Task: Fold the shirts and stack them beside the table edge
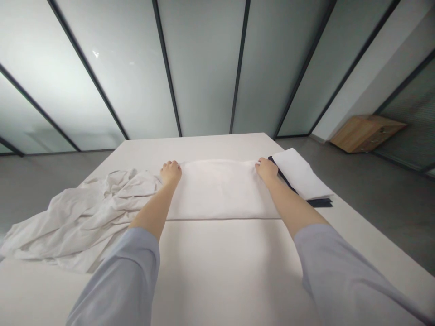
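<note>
**White cloth [220, 192] lies flat at mid-frame, a hand at each far corner**

The left hand [171, 172], fingers curled in, pinches the cloth's far left corner; the right hand [267, 169] pinches the far right one. The cloth lies on a white bench [224, 271], its near edge straight across the centre of the frame. Beside the left forearm, a crumpled white heap of fabric [91, 217] spreads to the left edge. Right of centre, a folded white piece [301, 174] rests on dark fabric [319, 203]. Frosted glass panels [204, 68] fill the top; a wooden cabinet [363, 131] stands at the right.

Matt cloth [220, 192], smooth tabletop [224, 267]
</note>
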The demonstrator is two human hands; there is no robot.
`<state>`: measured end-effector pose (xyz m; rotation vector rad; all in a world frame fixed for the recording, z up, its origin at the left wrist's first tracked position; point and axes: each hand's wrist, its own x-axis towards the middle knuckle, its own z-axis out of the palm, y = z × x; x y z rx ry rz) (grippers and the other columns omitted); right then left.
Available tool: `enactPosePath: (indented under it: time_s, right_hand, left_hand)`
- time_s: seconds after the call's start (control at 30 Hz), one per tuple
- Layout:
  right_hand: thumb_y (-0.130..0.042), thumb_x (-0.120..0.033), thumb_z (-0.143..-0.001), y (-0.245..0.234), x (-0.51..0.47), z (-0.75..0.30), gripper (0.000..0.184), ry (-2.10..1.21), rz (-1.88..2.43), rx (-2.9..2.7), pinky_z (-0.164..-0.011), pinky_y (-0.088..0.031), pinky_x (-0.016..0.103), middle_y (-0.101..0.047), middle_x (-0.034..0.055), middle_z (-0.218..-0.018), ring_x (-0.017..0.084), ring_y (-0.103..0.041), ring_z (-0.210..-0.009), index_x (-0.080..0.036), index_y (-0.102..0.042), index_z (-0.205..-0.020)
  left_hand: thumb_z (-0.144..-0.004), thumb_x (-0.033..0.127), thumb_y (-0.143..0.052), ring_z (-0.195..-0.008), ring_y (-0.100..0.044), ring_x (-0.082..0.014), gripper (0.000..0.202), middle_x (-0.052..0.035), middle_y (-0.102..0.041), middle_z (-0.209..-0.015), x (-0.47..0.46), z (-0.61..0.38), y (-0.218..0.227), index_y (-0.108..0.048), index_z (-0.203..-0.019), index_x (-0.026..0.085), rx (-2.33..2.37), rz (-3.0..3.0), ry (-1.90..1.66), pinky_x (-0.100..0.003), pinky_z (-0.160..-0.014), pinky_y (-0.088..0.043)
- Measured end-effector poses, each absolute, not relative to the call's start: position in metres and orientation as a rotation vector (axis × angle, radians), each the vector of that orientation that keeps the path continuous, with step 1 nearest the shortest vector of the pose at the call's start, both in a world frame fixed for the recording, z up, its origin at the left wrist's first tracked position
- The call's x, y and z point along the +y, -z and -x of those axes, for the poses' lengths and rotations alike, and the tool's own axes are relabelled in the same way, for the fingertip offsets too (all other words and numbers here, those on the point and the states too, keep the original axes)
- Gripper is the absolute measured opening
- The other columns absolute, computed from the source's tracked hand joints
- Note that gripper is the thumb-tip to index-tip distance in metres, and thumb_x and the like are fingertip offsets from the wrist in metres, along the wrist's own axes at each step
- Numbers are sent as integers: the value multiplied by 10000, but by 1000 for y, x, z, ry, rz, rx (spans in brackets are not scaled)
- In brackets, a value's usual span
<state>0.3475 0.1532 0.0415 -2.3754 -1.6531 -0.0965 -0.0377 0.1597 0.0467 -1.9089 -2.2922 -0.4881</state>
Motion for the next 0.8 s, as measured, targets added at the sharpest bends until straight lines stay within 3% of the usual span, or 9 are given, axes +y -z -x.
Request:
enactPosePath:
  time_s: [0.13, 0.27, 0.37, 0.53, 0.63, 0.8]
  right_hand:
    - [-519, -352, -885, -35, 149, -324, 462, 258, 2351, -1607, -964, -370, 489, -563, 209, -1301, 346, -493, -1208, -131, -542, -1289]
    - [-458, -360, -919, -31, 141, -273, 506, 211, 2127, -1950, -1086, -249, 512, -419, 178, -1472, 333, -332, -1363, -157, -464, -1382]
    - [-362, -394, -962, -23, 136, -238, 476, 21, 1967, -2222, -1118, -216, 508, -372, 111, -1526, 304, -281, -1405, -243, -457, -1404]
    - [-267, -620, -938, -4, 140, -233, 680, -278, 2203, -2094, -1085, -155, 673, -233, 131, -1593, 400, -161, -1441, -250, -325, -1505]
    - [-212, -689, -916, 1, 145, -254, 750, -318, 2250, -2038, -1100, -135, 661, -200, 118, -1606, 396, -132, -1451, -246, -319, -1512]
    - [-211, -623, -944, 5, 144, -300, 713, -210, 2314, -1972, -1126, -163, 580, -220, 138, -1598, 368, -179, -1446, -196, -344, -1499]
  left_hand:
    - [-878, 337, -488, -1411, -292, -311, 547, -162, -383, -1509, 150, 12, -42, -449, -1394, 160, -2106, 1940, 581, -464, -1098, -323]
    - [-908, 460, -446, -1409, -311, -285, 554, -124, -413, -1499, 137, -42, -36, -461, -1398, 202, -1921, 2316, 400, -433, -1133, -284]
    - [-942, 546, -312, -1446, -249, -286, 615, -96, -323, -1564, 133, -73, -24, -364, -1476, 245, -1864, 2502, 264, -479, -1157, -225]
    - [-905, 668, -210, -1467, -180, -340, 752, -124, -212, -1604, 143, -69, -6, -284, -1524, 247, -2130, 2495, 65, -567, -1149, -171]
    - [-872, 716, -225, -1468, -161, -361, 802, -120, -195, -1608, 151, -45, -2, -281, -1526, 254, -2234, 2384, 55, -590, -1141, -162]
    - [-868, 721, -221, -1469, -154, -358, 832, -143, -188, -1606, 151, -13, 0, -291, -1522, 211, -2291, 2291, 66, -581, -1148, -142]
